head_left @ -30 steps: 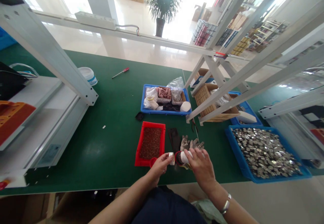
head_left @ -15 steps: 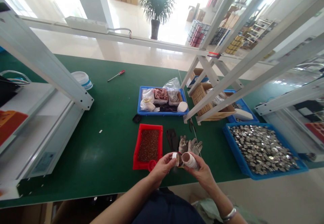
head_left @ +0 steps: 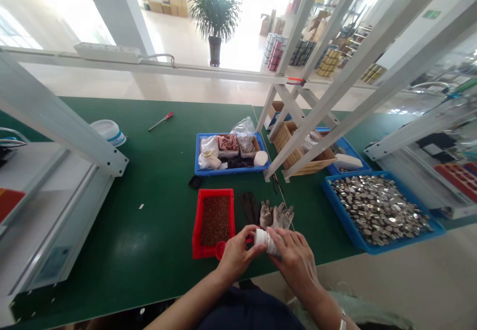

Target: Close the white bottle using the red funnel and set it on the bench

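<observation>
A white plastic bottle [head_left: 266,242] lies on its side between my hands, with its ends partly covered by my fingers. My left hand [head_left: 236,253] and my right hand [head_left: 294,255] both grip it above the front edge of the green workbench [head_left: 149,250]. Left of my left hand sits a red tray [head_left: 215,220] filled with brown granules, and a small round red piece [head_left: 220,250] rests at its corner. A pair of worn grey work gloves [head_left: 276,215] and a dark strip [head_left: 249,208] lie just beyond my hands.
A blue tray of silvery metal pieces [head_left: 378,210] stands to the right. Farther back are a blue tray of bags and packets [head_left: 231,153], a wooden crate [head_left: 298,148], a red-handled screwdriver [head_left: 161,121] and a white tub [head_left: 109,132]. White shelf frames [head_left: 55,121] stand over the bench.
My hands have come together around the white bottle, and the small white piece held in my left hand is no longer visible. The whole view has shifted slightly as my head moved.
</observation>
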### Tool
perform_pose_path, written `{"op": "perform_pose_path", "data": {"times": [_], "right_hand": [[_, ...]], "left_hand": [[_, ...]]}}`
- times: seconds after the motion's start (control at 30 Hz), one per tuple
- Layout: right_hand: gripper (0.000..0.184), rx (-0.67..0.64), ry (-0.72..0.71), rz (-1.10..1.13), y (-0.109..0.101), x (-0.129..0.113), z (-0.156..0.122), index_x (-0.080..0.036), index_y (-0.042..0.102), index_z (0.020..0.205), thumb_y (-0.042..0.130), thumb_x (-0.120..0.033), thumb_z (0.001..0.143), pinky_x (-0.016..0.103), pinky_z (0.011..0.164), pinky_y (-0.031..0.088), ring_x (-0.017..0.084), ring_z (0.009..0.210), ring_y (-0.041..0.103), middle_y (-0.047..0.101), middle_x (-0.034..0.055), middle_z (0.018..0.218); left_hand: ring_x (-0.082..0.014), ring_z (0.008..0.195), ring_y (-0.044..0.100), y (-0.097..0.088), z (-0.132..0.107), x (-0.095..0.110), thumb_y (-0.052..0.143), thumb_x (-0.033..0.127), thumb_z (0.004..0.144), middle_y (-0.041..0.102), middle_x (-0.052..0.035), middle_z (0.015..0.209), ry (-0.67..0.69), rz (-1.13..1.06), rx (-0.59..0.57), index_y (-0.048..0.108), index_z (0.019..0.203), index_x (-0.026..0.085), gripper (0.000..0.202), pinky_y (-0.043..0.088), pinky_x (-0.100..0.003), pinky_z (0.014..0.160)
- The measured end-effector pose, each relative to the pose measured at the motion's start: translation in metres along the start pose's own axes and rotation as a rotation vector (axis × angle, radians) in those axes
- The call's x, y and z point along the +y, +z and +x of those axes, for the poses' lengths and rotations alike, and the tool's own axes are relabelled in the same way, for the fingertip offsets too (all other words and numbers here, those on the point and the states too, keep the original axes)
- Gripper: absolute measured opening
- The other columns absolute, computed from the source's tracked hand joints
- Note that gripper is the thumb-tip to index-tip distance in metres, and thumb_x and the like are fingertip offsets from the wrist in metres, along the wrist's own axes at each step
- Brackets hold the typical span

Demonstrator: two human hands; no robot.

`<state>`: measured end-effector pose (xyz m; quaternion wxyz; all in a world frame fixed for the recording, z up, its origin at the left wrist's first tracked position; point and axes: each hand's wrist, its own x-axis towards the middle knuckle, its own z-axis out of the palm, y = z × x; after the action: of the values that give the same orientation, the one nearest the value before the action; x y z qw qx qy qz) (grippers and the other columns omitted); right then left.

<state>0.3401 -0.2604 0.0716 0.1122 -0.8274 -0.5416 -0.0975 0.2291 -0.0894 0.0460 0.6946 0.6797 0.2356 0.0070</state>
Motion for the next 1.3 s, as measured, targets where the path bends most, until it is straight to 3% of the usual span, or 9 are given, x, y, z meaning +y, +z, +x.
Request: {"op": "perform_pose_path", "data": {"times": [0.27,0.43,0.57,0.8,0.93,1.0,1.1,1.2,1.3], "right_hand": [[0.06,0.063,-0.073,0.075,-0.008,-0.004,0.008,-0.01,0.058,0.139,0.083,-0.018,0.085,0.043,0.088,0.044,0.031,0.098,0.065,0.07,0.0124,0.115],[0.078,0.03,-0.039,0.211,-0.014,-0.002,0.014,-0.016,0.062,0.129,0.103,-0.035,0.065,0.042,0.08,0.051,0.03,0.09,0.071,0.074,0.0076,0.11],[0.076,0.081,0.066,0.261,-0.011,-0.013,0.015,-0.015,0.063,0.122,0.104,-0.029,0.06,0.041,0.081,0.053,0.029,0.09,0.073,0.076,0.0085,0.108],[0.047,0.178,0.076,0.159,-0.004,-0.029,0.016,-0.005,0.06,0.131,0.078,-0.02,0.091,0.044,0.085,0.045,0.032,0.098,0.072,0.075,0.0166,0.114],[0.051,-0.159,0.346,0.703,-0.016,-0.016,0.024,-0.01,0.07,0.12,0.086,-0.04,0.081,0.047,0.093,0.042,0.035,0.101,0.066,0.074,0.0159,0.112],[0.063,-0.385,0.481,1.067,-0.022,-0.007,0.027,-0.012,0.074,0.104,0.086,-0.064,0.071,0.041,0.082,0.047,0.029,0.087,0.062,0.071,0.0103,0.094],[0.081,-0.622,0.455,1.368,-0.026,0.006,0.028,-0.014,0.074,0.091,0.081,-0.087,0.058,0.028,0.059,0.045,0.017,0.065,0.055,0.064,0.0015,0.076],[0.085,-0.642,0.467,1.441,-0.024,0.011,0.03,-0.014,0.074,0.099,0.084,-0.086,0.055,0.025,0.058,0.043,0.014,0.063,0.052,0.063,-0.0003,0.077],[0.078,-0.457,0.506,1.295,-0.02,0.011,0.034,-0.016,0.075,0.102,0.09,-0.076,0.056,0.027,0.067,0.041,0.017,0.074,0.052,0.063,0.0012,0.083]], "left_hand": [[-0.0235,0.089,0.068,-0.02,0.003,0.02,0.07,0.047,0.089,0.075,-0.0029,0.105,0.102,0.347,-0.12,0.063,0.125,0.025,0.043,0.048,-0.03,0.081],[-0.0224,0.086,0.069,-0.034,0.006,0.032,0.069,0.046,0.089,0.076,-0.0015,0.103,0.167,0.469,-0.244,0.062,0.123,0.025,0.041,0.045,-0.029,0.075],[-0.025,0.08,0.07,-0.028,0.005,0.033,0.053,0.049,0.095,0.075,-0.0031,0.094,0.178,0.623,-0.16,0.059,0.121,0.023,0.037,0.044,-0.031,0.072],[-0.0284,0.071,0.073,-0.006,0.003,0.025,0.019,0.055,0.104,0.071,-0.0049,0.079,0.129,0.7,0.062,0.054,0.108,0.023,0.047,0.041,-0.033,0.065],[-0.0267,0.064,0.07,-0.015,0.002,0.025,0.018,0.069,0.101,0.069,-0.0032,0.072,0.247,0.736,0.007,0.056,0.113,0.021,0.063,0.042,-0.033,0.062],[-0.0256,0.065,0.069,-0.025,0.001,0.032,0.018,0.077,0.099,0.07,-0.0048,0.076,0.436,0.768,-0.081,0.058,0.115,0.019,0.072,0.044,-0.033,0.062],[-0.0236,0.079,0.072,-0.041,0.001,0.049,0.025,0.076,0.101,0.073,-0.0084,0.099,0.679,0.796,-0.299,0.058,0.126,0.021,0.069,0.049,-0.032,0.07],[-0.0208,0.091,0.071,-0.053,0.004,0.066,0.04,0.062,0.105,0.071,-0.0053,0.115,0.609,0.799,-0.438,0.053,0.141,0.03,0.05,0.049,-0.03,0.078],[-0.0179,0.078,0.069,-0.057,0.008,0.072,0.052,0.056,0.102,0.071,0.002,0.092,0.429,0.834,-0.377,0.051,0.142,0.028,0.049,0.043,-0.026,0.069]]}}
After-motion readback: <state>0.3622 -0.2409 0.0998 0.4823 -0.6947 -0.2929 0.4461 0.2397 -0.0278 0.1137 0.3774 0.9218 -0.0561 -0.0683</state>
